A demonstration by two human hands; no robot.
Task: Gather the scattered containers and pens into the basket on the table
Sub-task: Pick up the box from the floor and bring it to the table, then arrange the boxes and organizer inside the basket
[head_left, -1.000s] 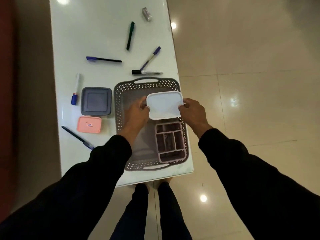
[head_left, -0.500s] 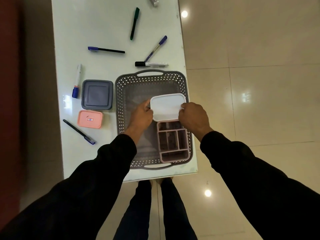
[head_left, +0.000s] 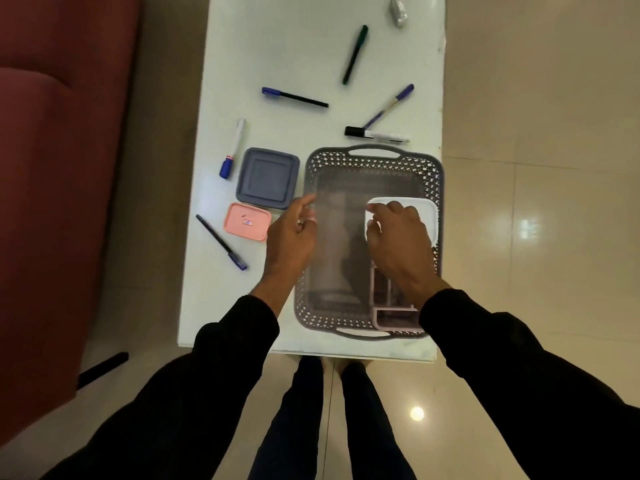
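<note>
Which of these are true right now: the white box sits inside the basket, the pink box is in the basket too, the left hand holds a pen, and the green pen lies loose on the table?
1. The white container sits inside the basket. True.
2. The pink container is in the basket. False: it lies on the table, left of the basket.
3. The left hand holds a pen. False: it holds nothing.
4. The green pen lies on the table. True.
5. The right hand rests on the white container. True.

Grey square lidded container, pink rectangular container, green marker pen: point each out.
Grey square lidded container [head_left: 267, 177]: head view, centre of lid.
Pink rectangular container [head_left: 247, 222]: head view, middle of lid.
Green marker pen [head_left: 354, 55]: head view, mid-barrel.
</note>
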